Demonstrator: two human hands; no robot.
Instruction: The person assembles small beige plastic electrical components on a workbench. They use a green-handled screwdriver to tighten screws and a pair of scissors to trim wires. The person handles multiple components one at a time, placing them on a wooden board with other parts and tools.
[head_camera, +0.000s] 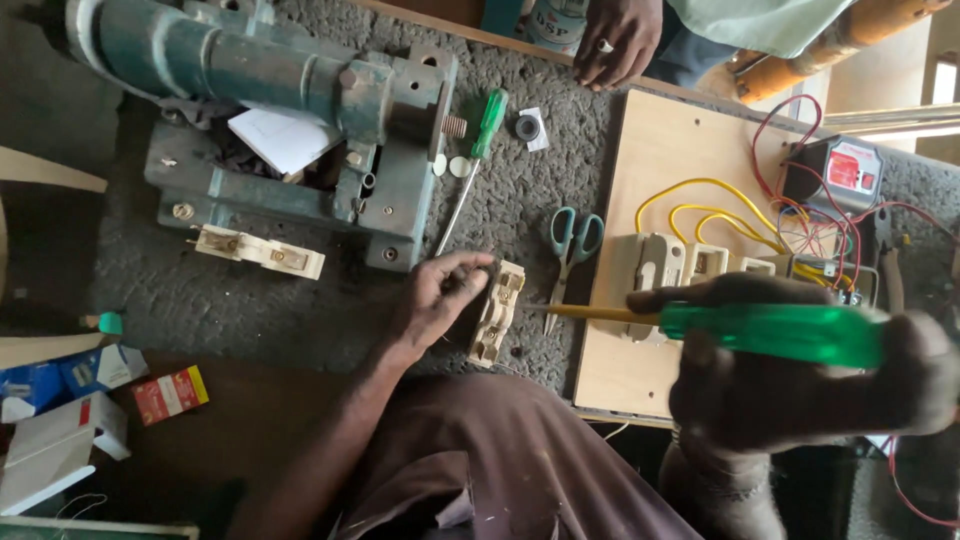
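— Listing the hands first: what does each one carry?

— Left hand (440, 295): fingers curled on a cream switch block (497, 312), which stands on edge on the grey mat near the middle of the desk (250, 310), close to its near edge. Right hand (800, 375): closed round the green handle of a screwdriver (720, 328), raised close to the camera and blurred; its yellow shaft points left, and its tip reaches the block.

— Items just beside the block?

— Teal-handled scissors (572, 245), lying to its right, blades toward the near edge. Second green screwdriver (478, 150), farther back, beside two small white discs. Second cream switch block (260, 250), to the left, lying flat against a green metal machine base (300, 110) at the far left corner.

— Right side of the desk?

— Wooden board (660, 150) carrying cream switches (680, 265), looped yellow wires (700, 205) and red wires running to a small grey and red box (845, 170).

— Anything else?

— Another person's hand (612, 40), with a ring, resting at the far edge. Small cartons (100, 385), blue, red and white, at the near left corner.
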